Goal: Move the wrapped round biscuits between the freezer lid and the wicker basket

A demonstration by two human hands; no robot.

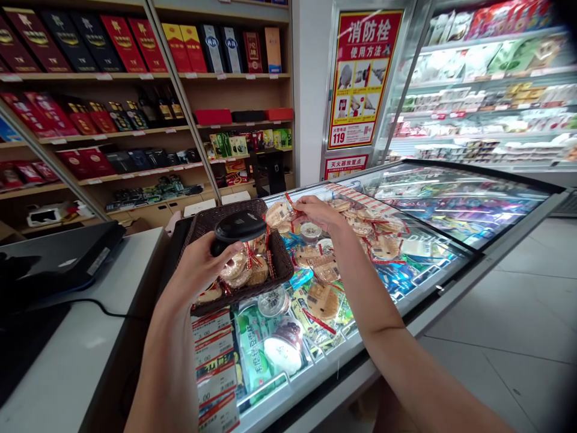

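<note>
My left hand (210, 255) is wrapped around a black handheld barcode scanner (238, 228), held over a dark brown woven basket (282, 258). Inside the basket lie several round wrapped cookies (256, 269) with red ties. Beyond the basket's right side, my right hand (315, 211) pinches the red tie of a clear bag of cookies (278, 213). The scanner's head points toward that bag. More bagged cookies (324, 300) with red strips are spread over the glass lid of a freezer (356, 355).
Ice cream packages (283, 346) show through the freezer glass. Price labels (215, 367) line its near left edge. At left is a white counter (58, 361) with a black device (58, 258) and a cable. Behind stand shelves of boxes (121, 45) and a lit refrigerated case (487, 96).
</note>
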